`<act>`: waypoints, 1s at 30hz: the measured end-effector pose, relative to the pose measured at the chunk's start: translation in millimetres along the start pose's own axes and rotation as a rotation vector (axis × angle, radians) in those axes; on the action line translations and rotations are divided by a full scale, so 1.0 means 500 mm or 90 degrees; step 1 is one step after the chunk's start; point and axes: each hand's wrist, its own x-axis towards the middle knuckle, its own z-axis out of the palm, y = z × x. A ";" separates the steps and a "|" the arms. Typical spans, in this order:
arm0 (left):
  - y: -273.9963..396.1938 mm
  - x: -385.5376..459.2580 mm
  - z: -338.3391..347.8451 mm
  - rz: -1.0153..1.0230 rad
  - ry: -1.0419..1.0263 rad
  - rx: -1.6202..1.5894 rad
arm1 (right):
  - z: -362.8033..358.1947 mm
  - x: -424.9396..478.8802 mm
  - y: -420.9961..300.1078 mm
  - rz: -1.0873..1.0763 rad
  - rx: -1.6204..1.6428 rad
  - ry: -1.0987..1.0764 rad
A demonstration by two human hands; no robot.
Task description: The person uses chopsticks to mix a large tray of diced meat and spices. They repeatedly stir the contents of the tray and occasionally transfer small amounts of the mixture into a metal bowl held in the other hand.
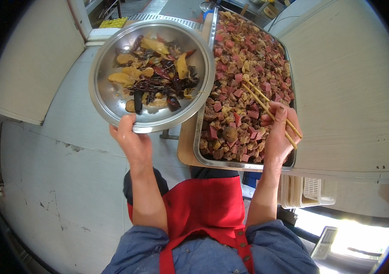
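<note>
My left hand [131,138] grips the near rim of a round stainless steel bowl [100,102], its thumb over the edge. Inside the bowl lie dried red chillies [162,72], yellowish slices [120,78] and dark pieces of spice. The bowl's right side overlaps the left edge of a large rectangular metal tray [230,165]. Chunks of cooked meat [245,66] and pink cubes [265,86] fill that tray. Above its right part my right hand [281,125] holds a pair of wooden chopsticks [261,102], whose tips touch or hover just over the meat. A round brown piece [229,134] lies near the tray's front.
The tray stands on a wooden board [186,147]. A pale panel [345,96] borders it on the right, with stacked plastic baskets [309,191] below. A light cabinet or door panel [37,58] is at the left. A yellow egg tray [113,23] lies beyond the bowl.
</note>
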 end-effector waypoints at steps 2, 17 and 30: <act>-0.001 0.000 0.000 0.000 0.006 0.000 | 0.019 -0.006 -0.009 0.027 0.061 -0.027; 0.001 0.003 -0.003 -0.004 0.033 0.004 | -0.036 0.015 0.020 0.003 -0.083 -0.036; 0.002 0.000 0.005 0.000 0.033 -0.001 | -0.019 0.020 -0.009 -0.049 -0.090 -0.031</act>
